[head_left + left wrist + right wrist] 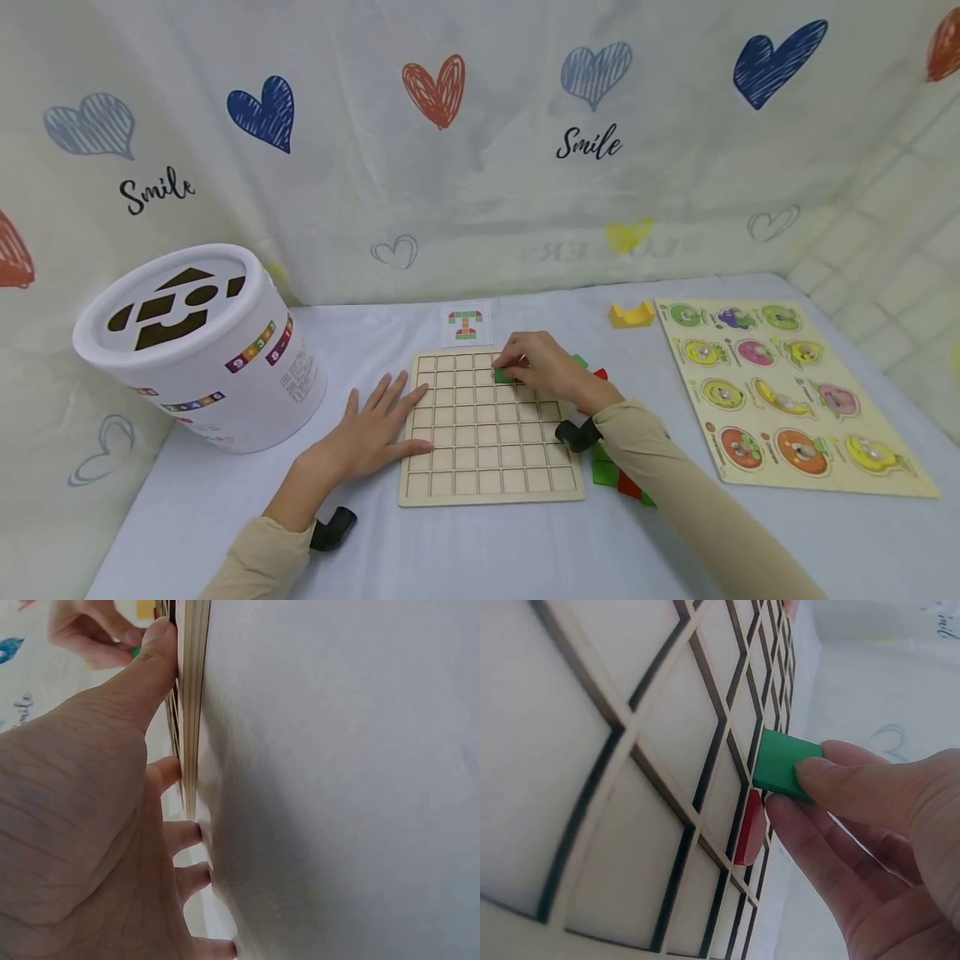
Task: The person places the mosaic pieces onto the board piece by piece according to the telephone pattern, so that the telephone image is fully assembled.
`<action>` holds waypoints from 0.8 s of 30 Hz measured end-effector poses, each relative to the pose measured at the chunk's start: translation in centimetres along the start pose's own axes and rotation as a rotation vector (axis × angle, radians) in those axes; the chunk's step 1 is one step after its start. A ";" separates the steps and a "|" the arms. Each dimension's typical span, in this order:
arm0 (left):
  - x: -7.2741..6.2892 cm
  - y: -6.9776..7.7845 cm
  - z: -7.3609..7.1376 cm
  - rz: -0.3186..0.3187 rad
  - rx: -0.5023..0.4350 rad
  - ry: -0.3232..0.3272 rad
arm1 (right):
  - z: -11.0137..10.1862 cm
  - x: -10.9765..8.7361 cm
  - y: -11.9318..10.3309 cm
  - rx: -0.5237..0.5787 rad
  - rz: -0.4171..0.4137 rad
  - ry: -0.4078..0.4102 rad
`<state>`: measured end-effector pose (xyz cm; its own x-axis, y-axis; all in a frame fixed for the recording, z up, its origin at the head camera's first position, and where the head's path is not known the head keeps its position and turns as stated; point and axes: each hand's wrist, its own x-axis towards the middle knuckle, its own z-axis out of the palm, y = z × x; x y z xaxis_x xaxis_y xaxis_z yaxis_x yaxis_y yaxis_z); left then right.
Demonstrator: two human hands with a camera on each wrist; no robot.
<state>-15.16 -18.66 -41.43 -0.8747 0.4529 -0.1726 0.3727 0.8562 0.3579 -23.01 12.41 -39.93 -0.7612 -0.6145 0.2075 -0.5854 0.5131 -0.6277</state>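
A wooden grid board [491, 500] lies on the white cloth. Between thumb and fingers, my right hand [546, 367] pinches a green square tile [781, 761] over the board's upper right cells. The tile stands tilted, its lower edge at a cell. A red piece [747, 829] sits in the grid beside it; the right hand hides it in the head view. My left hand [363, 442] lies with fingers spread along the board's left side, thumb and index finger touching its edge. Beyond the board's far edge is a small card [466, 323] with a red and green pattern.
Several loose green and red tiles [604, 468] lie right of the board, partly under the right forearm. A white bucket [247, 400] with a shape-hole lid stands at the left. A fruit puzzle board [825, 475] lies at the right, near a yellow arch-shaped piece [632, 315].
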 end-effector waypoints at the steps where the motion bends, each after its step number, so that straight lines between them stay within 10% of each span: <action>1: 0.0 0.0 0.0 -0.001 0.000 0.002 | 0.0 0.0 -0.1 -0.009 -0.008 -0.002; 24: 0.1 0.0 -0.1 0.010 0.005 0.004 | 0.0 0.2 -1.7 -0.270 -0.039 -0.084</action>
<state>-15.25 -18.64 -41.30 -0.8722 0.4603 -0.1657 0.3828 0.8530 0.3547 -22.13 11.37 -38.82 -0.7173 -0.6787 0.1575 -0.6756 0.6222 -0.3955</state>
